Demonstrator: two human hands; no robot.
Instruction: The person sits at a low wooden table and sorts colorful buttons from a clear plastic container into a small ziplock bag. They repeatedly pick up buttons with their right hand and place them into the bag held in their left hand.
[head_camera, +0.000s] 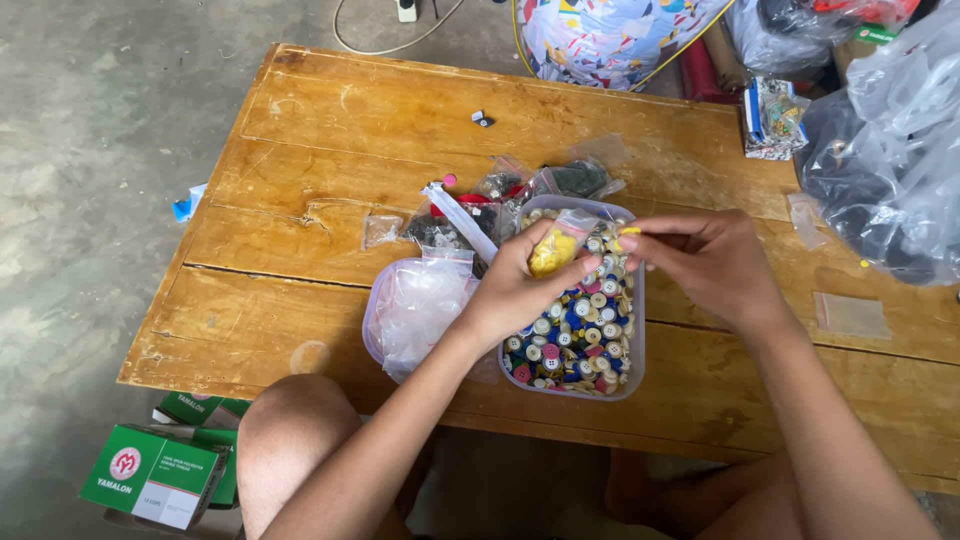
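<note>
Right at the middle of the scene sits a small clear plastic bag of yellow buttons (555, 250), pinched in the left hand (520, 290) — thumb and fingers closed round its lower part, its mouth turned up and to the right. The bag's long axis runs from lower left to upper right, so its opening points toward the right hand (715, 265), which is the nearer one to that mouth and sits just beside it. The right hand's grip is narrow: fingertips drawn together on what looks like a single yellow button (628, 232), held just off the bag's open end. Both hands hover over a clear rectangular plastic tub full of mixed coloured buttons (585, 340), which stands near the front edge of the worn wooden tabletop (330, 120), about midway along it. Both forearms come up from the front edge, the left one slanting in from lower left, the right from lower right, wrists bent inward.

Touching the tub's left side lies a round clear container stuffed with empty plastic bags (415, 310). Behind the tub — toward the tabletop's middle — are several small filled bags of dark and red buttons (500, 195). Large grey plastic sacks (890, 160) crowd the far right corner, and green cardboard boxes (155, 475) stand on the floor below the front left corner.
</note>
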